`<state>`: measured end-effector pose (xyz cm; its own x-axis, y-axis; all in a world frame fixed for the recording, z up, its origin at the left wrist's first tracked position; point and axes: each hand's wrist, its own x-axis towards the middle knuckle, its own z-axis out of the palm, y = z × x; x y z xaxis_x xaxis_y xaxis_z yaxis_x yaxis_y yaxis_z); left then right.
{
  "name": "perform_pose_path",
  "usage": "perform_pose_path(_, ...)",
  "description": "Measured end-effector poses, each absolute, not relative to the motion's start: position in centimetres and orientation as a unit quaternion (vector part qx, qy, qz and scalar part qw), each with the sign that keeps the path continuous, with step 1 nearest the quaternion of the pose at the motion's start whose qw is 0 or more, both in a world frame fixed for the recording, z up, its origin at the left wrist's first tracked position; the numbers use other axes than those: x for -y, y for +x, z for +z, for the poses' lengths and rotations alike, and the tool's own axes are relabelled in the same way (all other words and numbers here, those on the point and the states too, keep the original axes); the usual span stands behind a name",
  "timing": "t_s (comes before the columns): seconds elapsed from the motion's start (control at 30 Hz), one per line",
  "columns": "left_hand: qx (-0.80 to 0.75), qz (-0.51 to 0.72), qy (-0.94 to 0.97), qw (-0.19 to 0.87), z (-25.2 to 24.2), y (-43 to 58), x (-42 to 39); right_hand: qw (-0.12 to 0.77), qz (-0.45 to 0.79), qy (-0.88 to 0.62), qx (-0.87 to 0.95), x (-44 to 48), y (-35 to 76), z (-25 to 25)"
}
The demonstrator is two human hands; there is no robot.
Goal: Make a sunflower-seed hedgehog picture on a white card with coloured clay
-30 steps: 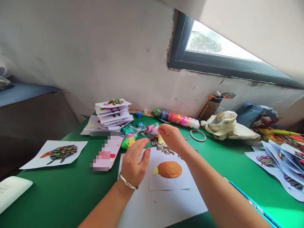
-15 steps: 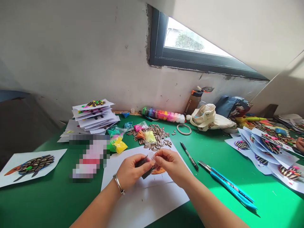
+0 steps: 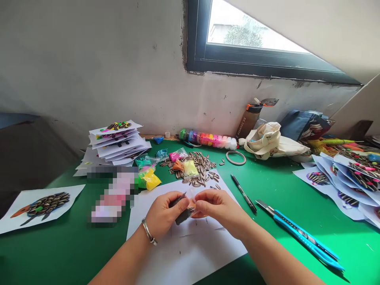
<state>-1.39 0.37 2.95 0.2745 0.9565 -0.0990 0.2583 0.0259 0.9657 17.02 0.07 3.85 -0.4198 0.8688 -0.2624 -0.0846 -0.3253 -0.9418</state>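
Observation:
Above a white paper sheet [image 3: 166,253], my left hand [image 3: 168,211] is closed around a small packet of black modelling clay [image 3: 184,215]. My right hand [image 3: 212,204] pinches the packet's clear plastic [image 3: 192,194]. Under the fingers, an orange shape [image 3: 199,215] with thin dark lines below it shows partly on the paper; the hands hide the rest. Just beyond lies a pile of striped sunflower seeds [image 3: 203,168], with a pale yellow clay packet [image 3: 190,169] on it. A bright yellow clay packet [image 3: 151,180] rests at the sheet's far left corner.
A black pen [image 3: 243,193] and a blue utility knife [image 3: 303,233], blade out, lie to the right. Left are a seed-covered turtle picture [image 3: 47,206] and a stack of papers [image 3: 118,146]. A tape roll [image 3: 236,157], cloth bag [image 3: 267,140] and bottle [image 3: 249,118] stand farther back.
The camera view has shifted slightly, so the items on the right appear farther right. Both hands stay at the packet, with the right fingers still on its plastic.

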Motion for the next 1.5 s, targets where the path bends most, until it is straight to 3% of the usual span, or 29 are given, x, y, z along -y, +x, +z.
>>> perform_pose_path(0.13, -0.511, 0.339, 0.613, 0.499, 3.2, -1.5, -0.4, 0.301, 0.696, -0.419, 0.499, 0.4, 16.8, 3.5)
perform_pose_path(0.33, -0.5, 0.34, 0.607, 0.516, 3.1, -1.7, -0.4, 0.335, 0.689, -0.416, 0.489, 0.5, 16.4, 3.8)
perform_pose_path(0.6, -0.536, 0.306, 0.635, 0.465, 3.4, -1.6, -0.1, 0.389, 0.706, -0.403, 0.434, 0.3, 16.8, 4.0)
perform_pose_path(0.93, -0.515, 0.332, 0.629, 0.479, 3.2, -1.9, -0.4, 0.352, 0.66, -0.395, 0.534, 0.3, 17.0, 3.8)
perform_pose_path(1.17, -0.52, 0.332, 0.626, 0.477, 3.5, -1.9, -0.2, 0.338, 0.717, -0.317, 0.521, 0.8, 16.1, 4.0)
perform_pose_path(1.5, -0.515, 0.342, 0.617, 0.486, 3.8, -1.4, -0.1, 0.351, 0.606, -0.4, 0.591, 1.0, 15.8, 4.2)
